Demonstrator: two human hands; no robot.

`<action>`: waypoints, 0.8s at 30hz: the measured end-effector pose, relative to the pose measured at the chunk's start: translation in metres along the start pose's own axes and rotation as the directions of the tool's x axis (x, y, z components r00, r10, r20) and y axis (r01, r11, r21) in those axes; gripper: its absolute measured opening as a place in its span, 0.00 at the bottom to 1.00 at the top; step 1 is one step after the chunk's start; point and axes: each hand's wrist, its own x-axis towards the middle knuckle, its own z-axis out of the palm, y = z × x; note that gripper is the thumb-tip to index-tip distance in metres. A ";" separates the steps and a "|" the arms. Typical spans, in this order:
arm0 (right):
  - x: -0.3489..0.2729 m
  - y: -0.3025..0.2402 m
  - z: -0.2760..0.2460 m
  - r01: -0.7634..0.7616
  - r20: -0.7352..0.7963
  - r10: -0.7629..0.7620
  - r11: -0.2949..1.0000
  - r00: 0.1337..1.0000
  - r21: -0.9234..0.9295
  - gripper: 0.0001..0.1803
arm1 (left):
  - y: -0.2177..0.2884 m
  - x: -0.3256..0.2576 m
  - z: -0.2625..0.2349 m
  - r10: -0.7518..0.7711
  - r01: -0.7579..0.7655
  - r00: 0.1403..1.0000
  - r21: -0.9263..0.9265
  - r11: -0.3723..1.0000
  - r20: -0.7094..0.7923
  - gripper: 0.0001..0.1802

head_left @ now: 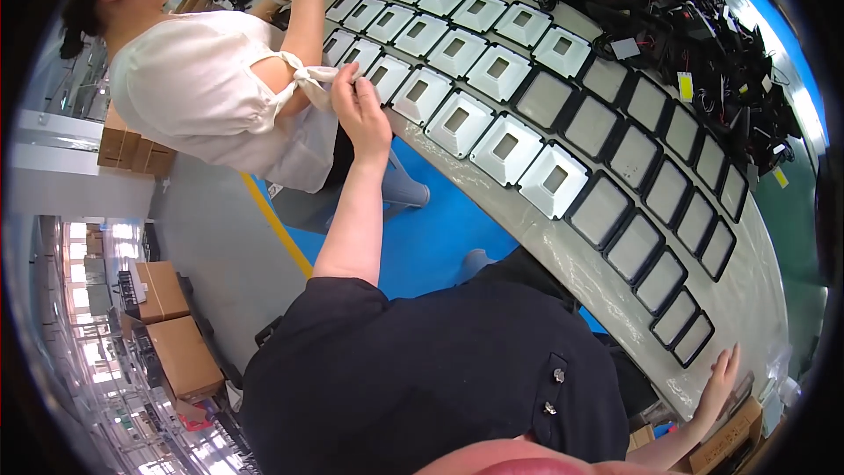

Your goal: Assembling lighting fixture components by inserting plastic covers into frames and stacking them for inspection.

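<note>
Hands at the long bench of framed panels

Nearest to us, our right hand (721,380) lay flat on the near end of the plastic-covered bench (747,299), fingers spread apart and holding nothing, just beside the last of the black-framed panels (681,327). Those dark frames ran away from it in two rows along the bench. Farther along we noted our left hand (362,110) stretched out to the bench edge, its fingertips pinched together on the corner of a white square cover (388,76), each of these covers having a rectangular cut-out in the middle. The white covers (505,148) carried on in two rows beyond. Next to our left hand stood a co-worker in a white top (198,88), arm raised toward the far end. A tangle of black cables (703,26) lay along the bench's far side.
</note>
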 end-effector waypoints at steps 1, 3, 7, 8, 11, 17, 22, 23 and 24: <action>-0.018 0.005 -0.004 -0.058 0.024 0.058 0.998 0.998 -0.024 0.28 | -0.004 0.003 -0.001 -0.018 0.018 1.000 0.013 1.000 0.013 0.17; -0.033 0.004 0.009 -0.116 0.067 0.109 0.988 0.992 0.100 0.27 | -0.006 0.007 -0.005 -0.031 0.032 0.999 0.021 0.999 -0.022 0.19; -0.057 -0.030 0.028 -0.167 0.107 0.141 0.942 0.984 0.291 0.27 | -0.018 0.015 0.007 -0.039 0.038 0.999 -0.014 0.999 -0.029 0.21; -0.059 -0.036 0.031 -0.169 0.130 0.132 0.925 0.983 0.339 0.27 | -0.020 0.016 0.007 -0.030 0.030 0.999 0.006 1.000 -0.017 0.23; -0.061 -0.043 0.036 -0.142 0.131 0.102 0.925 0.986 0.352 0.27 | -0.018 0.012 0.004 -0.018 0.018 1.000 0.010 1.000 0.007 0.25; -0.064 -0.058 0.042 -0.091 0.142 0.039 0.922 0.989 0.377 0.28 | -0.016 0.006 -0.003 -0.007 0.004 0.999 0.095 0.996 0.032 0.30; -0.073 -0.080 0.054 -0.112 0.149 0.050 0.892 0.988 0.438 0.31 | -0.077 0.015 0.006 0.186 -0.233 0.969 0.345 0.909 0.164 0.32; -0.074 -0.091 0.056 -0.091 0.157 0.021 0.885 0.987 0.456 0.32 | -0.077 0.015 0.010 0.226 -0.277 0.958 0.359 0.891 0.177 0.32; -0.071 -0.105 0.061 -0.086 0.178 0.014 0.911 0.984 0.403 0.32 | -0.076 0.013 0.006 0.115 -0.149 0.985 0.298 0.943 0.128 0.32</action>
